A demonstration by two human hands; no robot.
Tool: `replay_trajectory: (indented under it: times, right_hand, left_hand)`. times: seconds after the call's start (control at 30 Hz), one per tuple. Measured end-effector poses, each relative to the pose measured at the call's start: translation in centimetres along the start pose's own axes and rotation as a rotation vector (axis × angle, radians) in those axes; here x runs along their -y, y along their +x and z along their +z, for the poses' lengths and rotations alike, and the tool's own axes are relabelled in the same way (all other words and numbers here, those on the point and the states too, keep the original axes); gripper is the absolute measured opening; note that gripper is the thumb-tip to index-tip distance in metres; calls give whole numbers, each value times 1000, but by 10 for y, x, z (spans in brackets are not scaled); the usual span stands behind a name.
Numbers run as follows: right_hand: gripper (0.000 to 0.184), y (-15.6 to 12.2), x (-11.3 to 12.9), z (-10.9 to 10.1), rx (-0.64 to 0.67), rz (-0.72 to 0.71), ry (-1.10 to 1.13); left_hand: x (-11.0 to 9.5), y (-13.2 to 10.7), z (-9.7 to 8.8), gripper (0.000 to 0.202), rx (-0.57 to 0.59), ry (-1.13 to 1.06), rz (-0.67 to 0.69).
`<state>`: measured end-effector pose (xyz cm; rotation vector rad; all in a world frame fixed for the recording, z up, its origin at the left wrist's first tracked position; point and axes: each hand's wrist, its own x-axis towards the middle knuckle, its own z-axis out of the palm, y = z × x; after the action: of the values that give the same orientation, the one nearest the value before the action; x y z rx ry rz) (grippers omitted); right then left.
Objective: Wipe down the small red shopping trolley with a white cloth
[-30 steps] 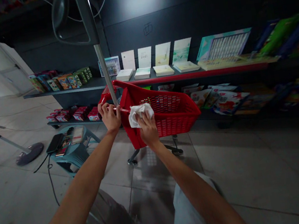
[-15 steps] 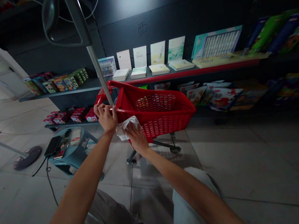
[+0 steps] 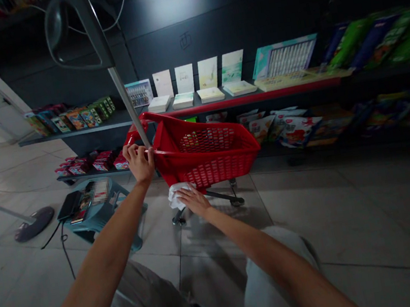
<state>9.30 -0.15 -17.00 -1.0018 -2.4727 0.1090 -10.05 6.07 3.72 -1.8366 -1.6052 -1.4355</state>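
A red plastic shopping cart (image 3: 209,155) on wheels stands in front of me, with a metal pole (image 3: 130,111) rising from its near end to a dark handle above. My left hand (image 3: 139,162) is closed around the cart's near rim by the pole. My right hand (image 3: 192,200) presses a crumpled white cloth (image 3: 177,193) against the lower near corner of the basket, fingers laid over the cloth.
A dark shelf (image 3: 243,99) behind the cart carries books and boxes, with more packs on a lower level. A teal stool (image 3: 100,210) with a phone and cards stands at left, beside a fan base (image 3: 34,223) and cable. Tiled floor spreads to the right.
My right hand has slid the white cloth down from the cart's top rim along the near wall to its lower corner. My left hand has kept its hold on the rim.
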Motion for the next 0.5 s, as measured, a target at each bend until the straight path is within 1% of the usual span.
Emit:
replay_trajectory:
  times: [0.1,0.27,0.4,0.5]
  right_hand:
    - [45,-9,-12,-20,-3,-4,-99]
    - [48,-29,-34,-62,-79,50,-238]
    - [52,-50,-57,-92,-125,117,-237]
    - [56,-70,-79,-115,-215,240,-178]
  left_hand:
    - [2,1,0,29,11,11,7]
    - [2,2,0,29,17,27,13]
    - [5,3,0,27,38,17,16]
    - [6,3,0,26,51,-11,7]
